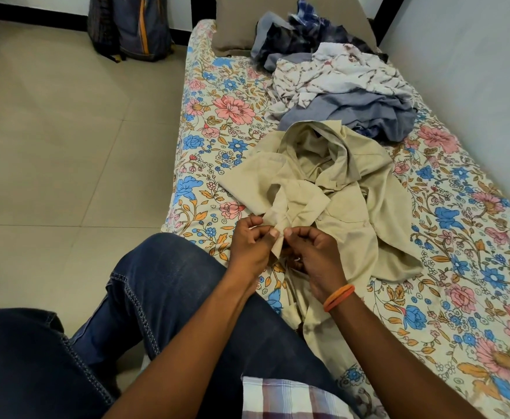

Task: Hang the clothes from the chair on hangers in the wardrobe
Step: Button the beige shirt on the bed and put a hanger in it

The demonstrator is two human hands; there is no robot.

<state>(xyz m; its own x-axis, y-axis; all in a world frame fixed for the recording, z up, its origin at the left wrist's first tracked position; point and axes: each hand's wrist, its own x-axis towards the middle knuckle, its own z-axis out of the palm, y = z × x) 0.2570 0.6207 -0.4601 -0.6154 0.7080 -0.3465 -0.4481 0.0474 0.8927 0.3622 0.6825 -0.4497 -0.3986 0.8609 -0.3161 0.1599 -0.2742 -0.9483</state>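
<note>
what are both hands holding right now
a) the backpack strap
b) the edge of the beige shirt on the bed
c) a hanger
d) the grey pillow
b: the left hand and right hand both pinch a front edge of the beige shirt spread on the floral bed sheet.

This is a bedroom in a home. A bed point(474, 237) with a floral sheet point(223, 122) runs along a plain pale wall point(474, 71), with a tan pillow point(232, 28) at its head against a dark frame. Loose clothes point(347, 86) lie heaped on the sheet, and a beige shirt point(338, 189) is spread nearer. The floor point(66, 131) has large beige tiles, and a backpack point(132, 25) leans at the far wall.
</note>
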